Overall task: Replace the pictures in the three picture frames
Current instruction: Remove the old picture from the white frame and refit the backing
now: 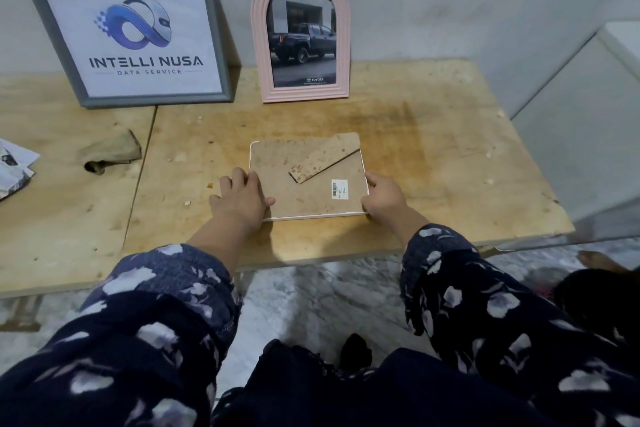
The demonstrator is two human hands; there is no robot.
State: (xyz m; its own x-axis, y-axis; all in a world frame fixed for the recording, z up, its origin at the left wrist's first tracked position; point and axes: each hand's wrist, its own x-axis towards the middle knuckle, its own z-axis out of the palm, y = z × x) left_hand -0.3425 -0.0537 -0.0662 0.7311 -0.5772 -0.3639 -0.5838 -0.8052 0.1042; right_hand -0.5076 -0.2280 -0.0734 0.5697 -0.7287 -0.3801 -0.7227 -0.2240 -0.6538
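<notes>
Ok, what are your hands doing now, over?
Left hand and right hand grip the sides of the face-down frame. Backing board on, stand folded flat. Nothing in the way.

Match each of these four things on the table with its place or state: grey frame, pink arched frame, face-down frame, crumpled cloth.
Things:
1 grey frame
2 pink arched frame
3 face-down frame
4 crumpled cloth

States:
A held at both sides by the hands
B lying loose at the left
C showing a logo print
D showing a truck photo

Pairs: 1-C, 2-D, 3-A, 4-B
</notes>
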